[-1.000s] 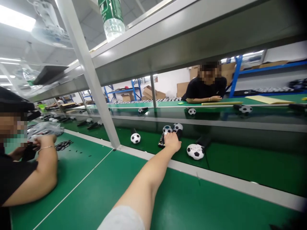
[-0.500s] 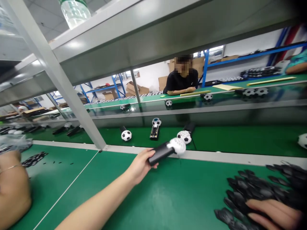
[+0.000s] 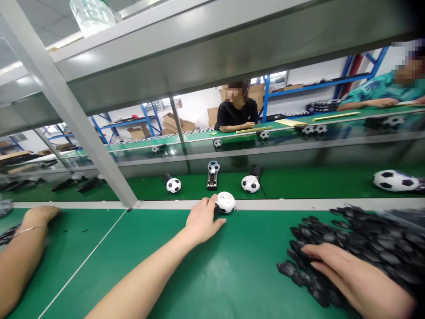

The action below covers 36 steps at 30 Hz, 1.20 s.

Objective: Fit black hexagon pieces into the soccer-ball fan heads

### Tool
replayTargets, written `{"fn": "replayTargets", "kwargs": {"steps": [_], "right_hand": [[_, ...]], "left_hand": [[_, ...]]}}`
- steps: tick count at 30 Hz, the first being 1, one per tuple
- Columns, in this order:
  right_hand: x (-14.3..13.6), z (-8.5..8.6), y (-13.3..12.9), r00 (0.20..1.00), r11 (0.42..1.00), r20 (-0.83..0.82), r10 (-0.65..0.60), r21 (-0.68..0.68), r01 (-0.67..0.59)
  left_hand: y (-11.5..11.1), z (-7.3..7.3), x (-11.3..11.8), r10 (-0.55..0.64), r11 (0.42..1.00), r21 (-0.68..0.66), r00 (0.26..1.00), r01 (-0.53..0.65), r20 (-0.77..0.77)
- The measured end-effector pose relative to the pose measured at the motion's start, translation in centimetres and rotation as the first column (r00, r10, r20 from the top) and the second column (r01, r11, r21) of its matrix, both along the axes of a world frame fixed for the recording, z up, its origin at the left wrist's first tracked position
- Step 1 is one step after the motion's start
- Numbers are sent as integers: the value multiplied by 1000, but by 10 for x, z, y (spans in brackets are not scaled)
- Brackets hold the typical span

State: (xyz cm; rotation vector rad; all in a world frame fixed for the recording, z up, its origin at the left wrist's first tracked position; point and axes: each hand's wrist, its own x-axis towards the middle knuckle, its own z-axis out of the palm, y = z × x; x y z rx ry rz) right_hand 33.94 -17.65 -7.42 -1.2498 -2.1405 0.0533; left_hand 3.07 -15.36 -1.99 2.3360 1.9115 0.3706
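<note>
My left hand [image 3: 203, 221] reaches to the front edge of the conveyor, fingers over the black handle of a handheld fan [image 3: 226, 202] with a white soccer-ball head. Most of the handle is hidden by the hand, and the thumb sticks out to the side. At the right, my right hand [image 3: 352, 274] lies over a pile of small black plastic pieces [image 3: 361, 235]. Its fingers pinch at the pile's near left side, where a piece seems to be between the fingertips.
On the green belt lie fans with ball heads [image 3: 173, 185], one with its circuit board exposed [image 3: 213, 177]. A slanted metal post [image 3: 96, 146] rises at left. Another person's arm [image 3: 29, 243] rests on the bench at far left. People sit across the line.
My left hand has lowered the fan and turned it, so its head now sits at the metal edge. My right hand remains at the black pieces. The view has shifted right.
</note>
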Motion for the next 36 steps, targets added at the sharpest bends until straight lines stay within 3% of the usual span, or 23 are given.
{"fn": "replayTargets", "kwargs": {"steps": [3, 9, 13, 16, 20, 22, 29, 36], "right_hand": [[-5, 19, -3, 990, 985, 29, 141, -103, -138], [-36, 58, -16, 984, 932, -112, 142, -320, -171], [-50, 66, -23, 944, 824, -297, 142, -493, -279], [-55, 62, -25, 914, 766, -393, 104, -554, -326], [-58, 54, -29, 921, 811, -358, 155, -486, -326], [-60, 51, -32, 928, 834, -334, 168, -454, -314], [-70, 45, -38, 904, 832, -338, 264, -394, -390], [-75, 38, -35, 920, 883, -347, 185, -351, -310]], "left_hand": [[4, -5, 2, -62, 998, -12, 998, 62, -19], [-26, -2, 9, -122, 991, -68, 992, 119, -39], [-58, 8, 19, -161, 966, -206, 987, 159, 6], [-63, 12, 28, -226, 950, -212, 974, 228, 32], [-51, 10, 36, -307, 910, -238, 937, 340, 166], [-49, 7, 39, -274, 909, -268, 942, 320, 195], [-59, 7, 45, -229, 907, -292, 937, 304, 265], [-58, 11, 48, -215, 923, -261, 941, 283, 261]]}}
